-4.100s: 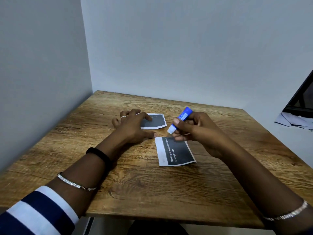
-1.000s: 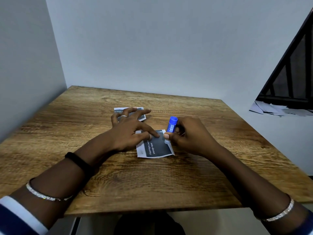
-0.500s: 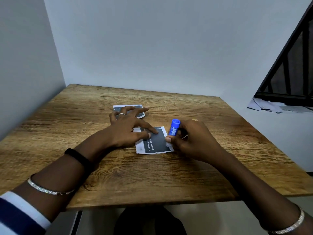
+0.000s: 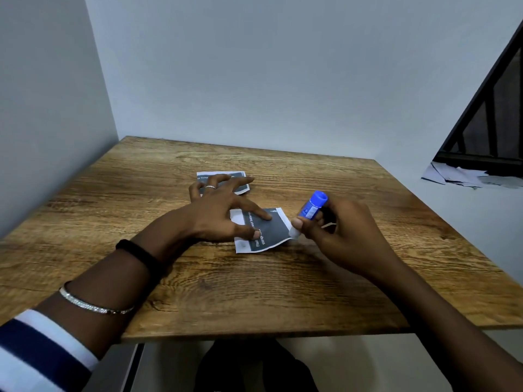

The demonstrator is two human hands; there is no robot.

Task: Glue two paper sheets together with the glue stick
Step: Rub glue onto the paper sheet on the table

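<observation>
Glue stick [image 4: 310, 212] has slid to the near sheet's [image 4: 268, 232] right edge, gripped in my right hand [image 4: 336, 230]; left hand [image 4: 223, 215], splayed, pins this flimsy paper.

Your glue stick [image 4: 312, 209] is blue, both paper sheets [image 4: 271, 230] dark grey with white borders, your sleeve [image 4: 36, 349] navy-and-white striped, the table [image 4: 254, 292] brown woodgrain.

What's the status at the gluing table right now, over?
Left hand flat, pinning near sheet. Right hand grip shut on glue stick, tip at sheet's right edge. Second sheet behind, partly under left fingers. Nothing blocking.
</observation>
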